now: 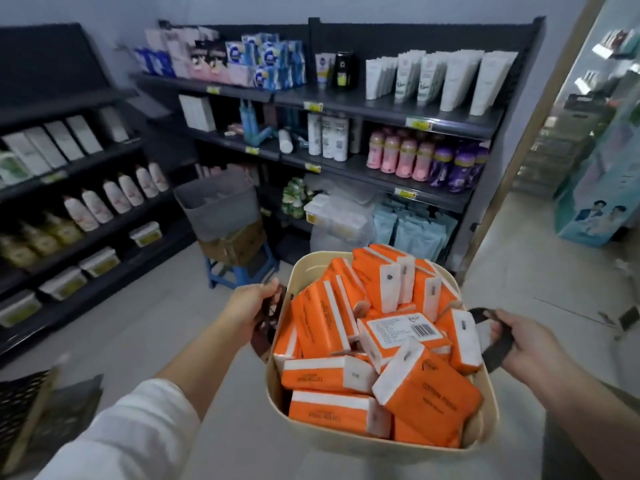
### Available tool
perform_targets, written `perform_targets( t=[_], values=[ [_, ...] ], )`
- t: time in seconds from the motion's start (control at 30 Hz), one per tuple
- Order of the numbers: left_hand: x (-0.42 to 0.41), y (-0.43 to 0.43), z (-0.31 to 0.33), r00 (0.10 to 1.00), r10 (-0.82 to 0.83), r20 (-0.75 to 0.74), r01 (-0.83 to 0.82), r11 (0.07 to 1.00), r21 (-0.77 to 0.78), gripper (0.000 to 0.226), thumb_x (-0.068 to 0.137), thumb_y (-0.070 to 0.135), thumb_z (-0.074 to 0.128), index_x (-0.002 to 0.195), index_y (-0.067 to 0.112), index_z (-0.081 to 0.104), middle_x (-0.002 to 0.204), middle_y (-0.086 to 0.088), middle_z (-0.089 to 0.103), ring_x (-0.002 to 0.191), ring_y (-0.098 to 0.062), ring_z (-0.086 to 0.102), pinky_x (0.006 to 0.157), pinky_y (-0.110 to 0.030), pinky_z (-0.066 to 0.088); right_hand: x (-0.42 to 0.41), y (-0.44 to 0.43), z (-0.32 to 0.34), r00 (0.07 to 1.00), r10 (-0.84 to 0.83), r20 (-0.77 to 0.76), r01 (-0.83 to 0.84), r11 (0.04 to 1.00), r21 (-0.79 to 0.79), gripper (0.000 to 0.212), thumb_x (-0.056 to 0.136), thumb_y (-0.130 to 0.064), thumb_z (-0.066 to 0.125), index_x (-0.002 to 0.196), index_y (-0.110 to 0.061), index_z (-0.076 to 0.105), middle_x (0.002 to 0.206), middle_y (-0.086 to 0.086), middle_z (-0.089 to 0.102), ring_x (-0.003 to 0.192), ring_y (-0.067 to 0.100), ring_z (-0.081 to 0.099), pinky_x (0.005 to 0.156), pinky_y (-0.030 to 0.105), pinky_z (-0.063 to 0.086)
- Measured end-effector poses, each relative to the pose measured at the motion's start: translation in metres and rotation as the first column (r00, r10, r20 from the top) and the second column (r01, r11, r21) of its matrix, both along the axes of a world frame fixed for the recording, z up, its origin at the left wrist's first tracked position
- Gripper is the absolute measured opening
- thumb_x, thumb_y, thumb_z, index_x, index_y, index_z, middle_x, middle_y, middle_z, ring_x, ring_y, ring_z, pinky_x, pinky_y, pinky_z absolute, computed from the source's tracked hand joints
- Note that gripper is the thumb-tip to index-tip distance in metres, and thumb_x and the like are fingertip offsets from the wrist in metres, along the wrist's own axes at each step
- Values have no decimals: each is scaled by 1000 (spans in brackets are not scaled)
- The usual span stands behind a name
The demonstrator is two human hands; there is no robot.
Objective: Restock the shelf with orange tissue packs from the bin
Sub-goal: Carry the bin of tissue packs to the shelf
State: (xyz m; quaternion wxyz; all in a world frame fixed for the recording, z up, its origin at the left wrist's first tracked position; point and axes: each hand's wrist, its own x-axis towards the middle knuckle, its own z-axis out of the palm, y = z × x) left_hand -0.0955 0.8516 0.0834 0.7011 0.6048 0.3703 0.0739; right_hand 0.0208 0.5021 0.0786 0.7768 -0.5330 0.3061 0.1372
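Shelving [381,109] of dark metal, stocked with pink bottles [405,157] and white tubes [457,81], stands well beyond both hands. Between the hands hangs a beige bin [346,441], held above the pale floor [180,327]. Orange tissue packs [426,400] fill it in a loose heap between the two grips, some flat, some on end. The left hand [247,308] curls round the dark strap handle [268,327] at the bin's left side; the right hand [526,337] grips the black strap [498,344] at its right side.
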Motion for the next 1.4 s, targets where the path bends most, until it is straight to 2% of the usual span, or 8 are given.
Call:
perform_targets(
  t=[0.1,0.23,0.37,0.57,0.7,0.87,1.17,1.4],
  values=[
    [-17,43,-3,997,70,14,-70,997,12,19,91,24,59,80,8,62,69,-4,58,73,-15,56,74,-26,45,10,52,-1,997,73,-12,-73,997,4,22,96,-13,47,76,-8,55,39,-2,52,33,2,48,34,11,41],
    [-38,91,-13,969,247,-20,-248,968,-32,16,88,23,63,92,9,66,82,-5,62,80,-16,58,81,-28,47,26,117,-6,981,193,-11,-193,981,-5,25,97,-15,46,74,-10,53,48,-1,51,41,3,46,33,12,39],
    [-55,127,-21,923,382,-48,-384,923,-27,13,88,23,63,90,11,65,88,-6,62,88,-18,58,88,-33,46,51,178,-17,953,302,-24,-303,953,-22,22,96,-14,47,76,-9,54,31,-3,47,26,0,43,30,11,36],
    [-67,182,-28,815,573,-87,-578,815,-52,18,88,20,63,100,7,64,86,-5,62,80,-15,59,75,-27,47,94,281,-27,863,500,-74,-502,865,-5,19,96,-13,47,79,-10,54,49,0,53,43,4,48,41,15,40],
    [-69,215,-24,727,683,-74,-687,724,-61,19,87,17,63,101,4,65,84,-5,64,77,-14,61,73,-28,49,116,350,-18,771,626,-114,-631,776,-5,26,97,-17,45,73,-10,53,34,-3,43,35,5,41,35,15,37],
    [-78,243,-23,634,771,-59,-773,631,-69,25,87,22,64,104,4,65,82,-4,64,84,-19,62,90,-38,51,132,427,-6,667,739,-95,-745,666,-42,28,98,-20,44,72,-12,51,32,-4,40,45,8,36,34,15,34],
    [-100,301,-13,499,866,-35,-859,489,-150,14,92,15,56,85,5,61,77,-6,61,69,-17,59,58,-26,49,127,546,-11,577,816,-31,-816,573,-81,22,96,-18,49,76,-11,57,67,0,43,58,8,40,48,18,41],
    [-150,373,-31,463,884,-64,-882,452,-133,6,88,16,62,91,11,60,84,-5,63,73,-16,58,72,-33,47,81,627,-21,568,821,-60,-820,559,-122,17,92,-17,54,80,-8,61,70,2,47,61,10,44,55,23,39]
  ],
)
